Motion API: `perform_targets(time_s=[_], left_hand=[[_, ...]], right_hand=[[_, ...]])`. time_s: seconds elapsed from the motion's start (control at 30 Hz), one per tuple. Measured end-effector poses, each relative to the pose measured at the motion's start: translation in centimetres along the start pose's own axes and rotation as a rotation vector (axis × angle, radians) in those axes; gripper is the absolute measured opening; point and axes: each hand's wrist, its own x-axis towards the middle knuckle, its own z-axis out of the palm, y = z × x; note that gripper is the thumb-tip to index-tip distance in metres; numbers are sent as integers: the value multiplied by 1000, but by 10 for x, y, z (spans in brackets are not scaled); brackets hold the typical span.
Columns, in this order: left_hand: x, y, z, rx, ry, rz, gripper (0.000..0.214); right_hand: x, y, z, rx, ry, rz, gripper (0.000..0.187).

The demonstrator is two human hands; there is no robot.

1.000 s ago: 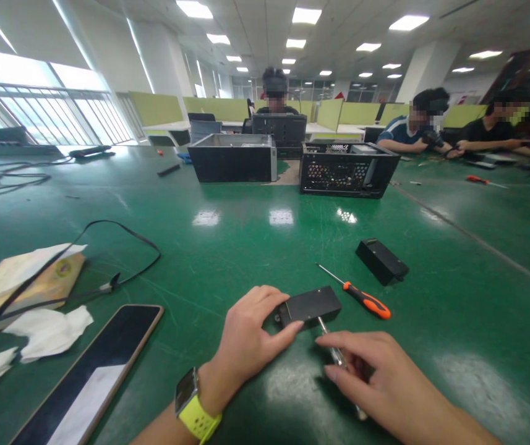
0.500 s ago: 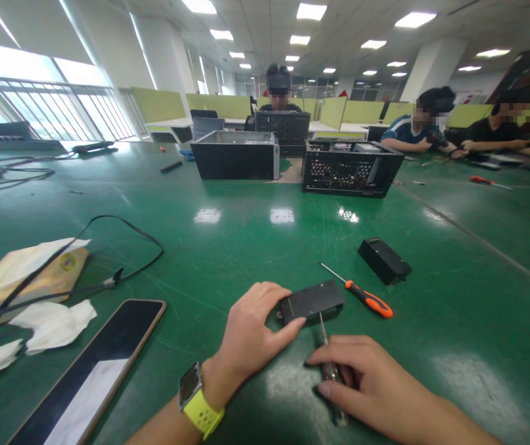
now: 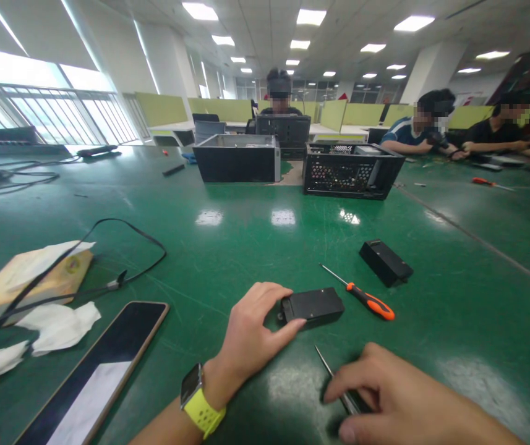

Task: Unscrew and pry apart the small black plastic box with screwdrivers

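My left hand (image 3: pixel 255 324) is closed round the left end of a small black rectangular box (image 3: pixel 316 305), thumb at the near side and fingers at the far side. The box lies on the green table. Nearer to me, my right hand (image 3: pixel 378 389) holds a screwdriver (image 3: pixel 327 364) with a thin metal shaft; its tip points up and left, apart from the box. Most of its handle is hidden by my fingers. An orange-and-black screwdriver (image 3: pixel 369 301) lies right of the box, and beyond it sits a second black box (image 3: pixel 385 262).
At left are a phone (image 3: pixel 125 346), crumpled tissues (image 3: pixel 63 327), a tissue box (image 3: pixel 37 278) and a black cable (image 3: pixel 146 232). Two computer cases (image 3: pixel 239 162) (image 3: pixel 352 170) stand farther back. Other people (image 3: pixel 413 133) sit across the table and at the right.
The screwdriver in my right hand has come away from the box, toward me and slightly right. The box's near side has settled down flatter, with my left hand still on it.
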Motion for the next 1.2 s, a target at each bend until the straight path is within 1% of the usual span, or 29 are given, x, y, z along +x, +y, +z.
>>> perform_targets(time_s=[0.03,0.13,0.17,0.2,0.23,0.27,0.3,0.33,0.4,0.47,0.5,0.57,0.6,0.67,0.7,0.73,0.77,0.8,0.87,0.97,1.1,1.2], left_hand=[[0,0,0,-5,-2,-3,28],[-1,-1,1,-19,-18,-7,29],[-1,-1,2,-20,-20,-6,29],[0,-1,2,-19,-19,-6,29],[0,-1,2,-17,-18,-4,29],[0,-2,2,-15,-17,-5,29],[0,-2,2,-13,-17,-6,29],[0,-2,2,-11,-20,-6,28],[-1,-2,1,-4,-24,1,30],[-1,-2,-1,14,-5,5,39],[-2,-2,-2,27,16,2,45],[-2,-3,-4,54,63,-12,50],[-3,-3,-4,66,82,-17,49],[-3,-3,-5,84,95,-16,42],[-3,-3,-4,91,96,-11,39],[-3,-3,-4,99,96,-6,37],[-2,-3,-3,106,97,0,35],[-2,-2,-3,113,97,5,33],[-1,-1,-2,125,99,9,31],[0,-2,-3,133,101,17,28],[0,-3,-3,127,98,29,23],[-1,-4,-3,124,93,30,21]], right_hand=[[2,2,0,-31,111,-28,22],[16,11,-2,-111,542,-41,30],[22,15,-3,-131,641,-26,37],[29,19,-5,-148,690,-12,47],[35,23,-6,-161,691,-7,58],[42,26,-7,-166,657,-10,65],[47,29,-7,-162,611,-23,66],[51,30,-8,-148,564,-43,64],[55,29,-10,-111,514,-88,50],[51,27,-14,-81,539,-124,40],[47,27,-17,-74,580,-134,37],[36,32,-29,-63,721,-105,37],[29,39,-37,-56,825,-54,39],[12,59,-56,-40,1059,138,49],[4,73,-66,-35,1183,282,55],[-5,87,-76,-47,1255,441,61],[-12,102,-84,-73,1296,598,66],[-18,115,-91,-88,1307,680,68],[-27,137,-100,-126,1244,798,68],[-30,157,-102,-167,1102,862,61],[-24,166,-100,-168,1020,846,59],[-21,155,-100,-182,1009,820,68]])
